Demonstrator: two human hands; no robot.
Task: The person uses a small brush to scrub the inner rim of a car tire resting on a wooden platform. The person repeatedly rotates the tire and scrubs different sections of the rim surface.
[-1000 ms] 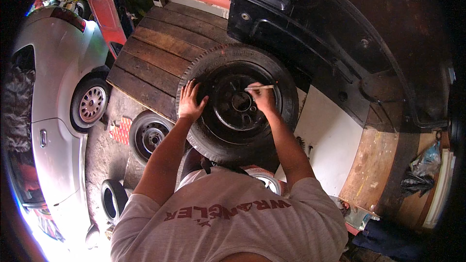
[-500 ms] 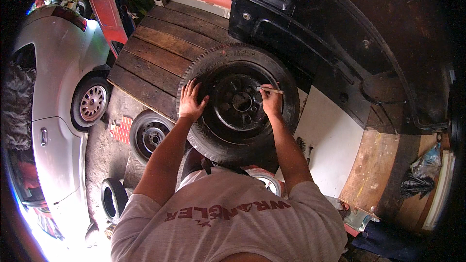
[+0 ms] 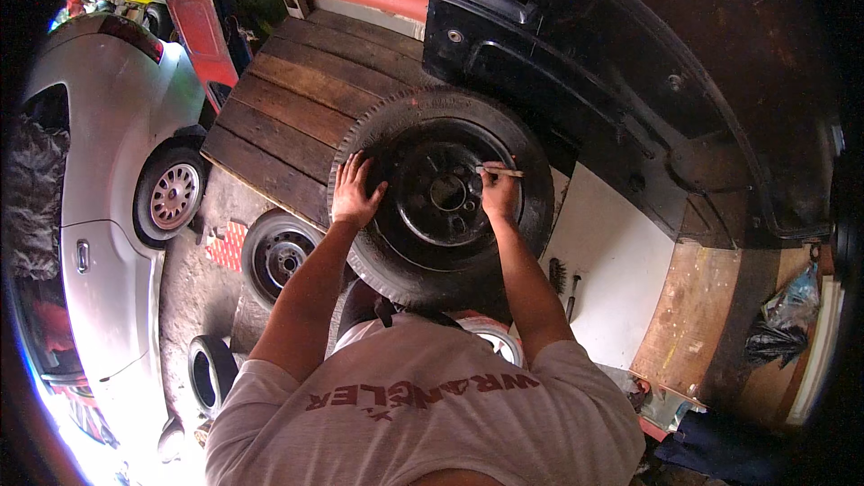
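In front of me a tyre (image 3: 382, 261) on a glossy black steel rim (image 3: 416, 193) lies flat, partly over a wooden plank table. My left hand (image 3: 357, 193) rests on the tyre's left sidewall with its fingers spread, the thumb pointing toward the rim. On the right side of the rim, my right hand (image 3: 499, 195) is closed around what looks like a small paintbrush (image 3: 506, 171) with a pale handle. The handle sticks out to the right. Its working end is near the rim's bolt holes, too small to make out clearly.
Wooden planks (image 3: 297, 81) extend behind the wheel. A black vehicle panel (image 3: 558, 63) stands at the far right, beside a white board (image 3: 621, 252) bearing a wire-like brush (image 3: 557, 275) and a dark-handled tool (image 3: 572, 297). To the left are a silver car (image 3: 112, 171), another wheel (image 3: 261, 247) and a loose tyre (image 3: 202, 369).
My right hand has shifted slightly left and inward over the rim, still holding the paintbrush. The left hand stays on the tyre.
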